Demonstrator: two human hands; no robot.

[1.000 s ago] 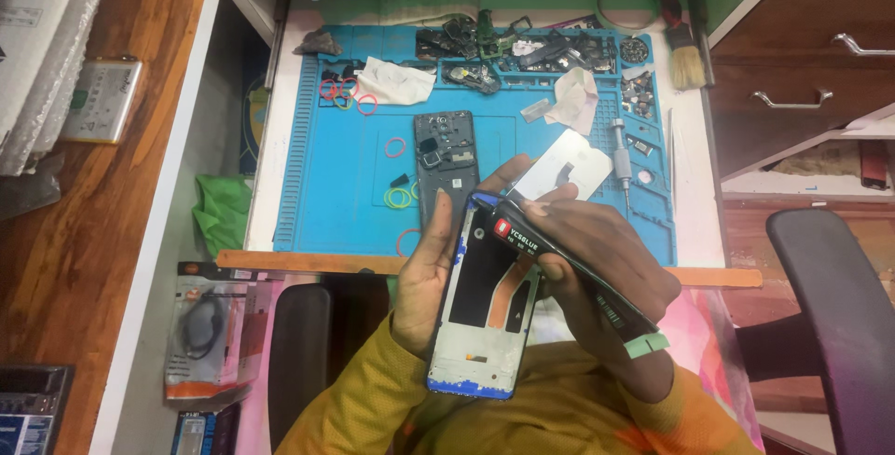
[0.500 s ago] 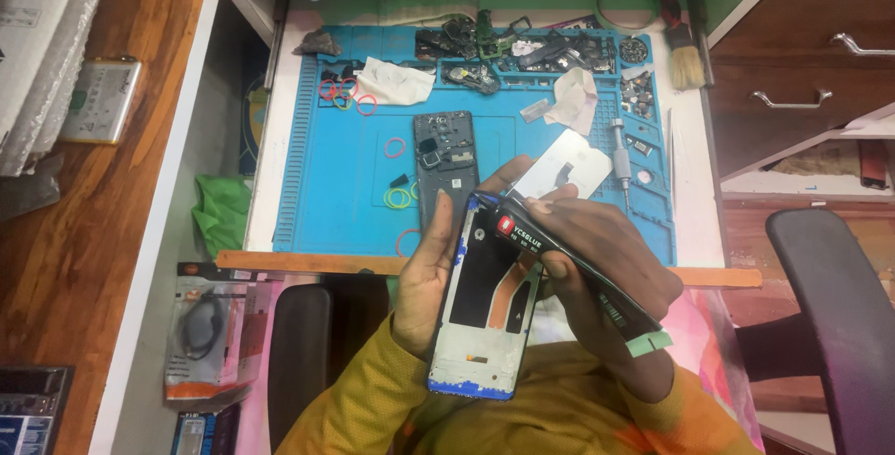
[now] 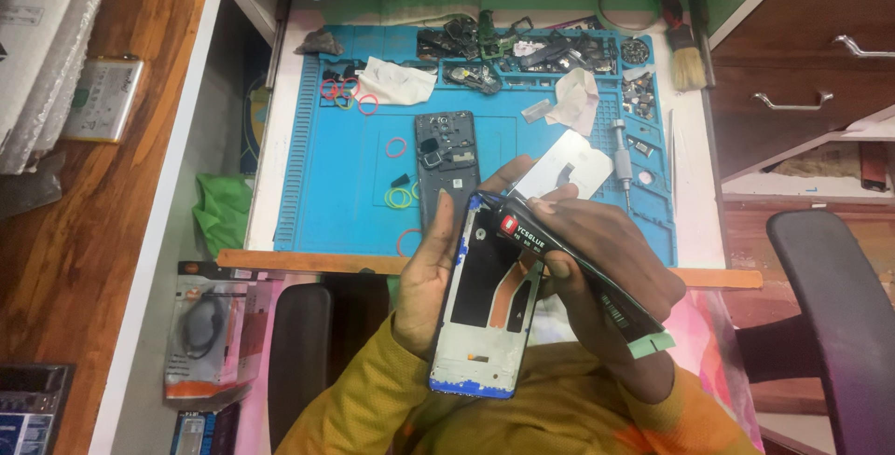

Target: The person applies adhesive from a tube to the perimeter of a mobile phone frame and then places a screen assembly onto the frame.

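My left hand [image 3: 438, 264] holds an opened phone frame [image 3: 485, 310] upright over my lap, its inner side facing me, with blue tape at its edges. My right hand [image 3: 606, 259] grips a black glue tube [image 3: 573, 264] with a red label, its tip at the frame's upper left corner. Just beyond my hands a dark phone body [image 3: 446, 166] and a white panel [image 3: 564, 171] lie on the blue work mat [image 3: 336, 194].
Small phone parts, rubber bands and crumpled tissues litter the mat's far side. A screwdriver [image 3: 620, 152] and brush [image 3: 682, 49] lie at the right. A drawer unit and a chair [image 3: 830, 315] stand right; packaged items sit on the wooden floor at left.
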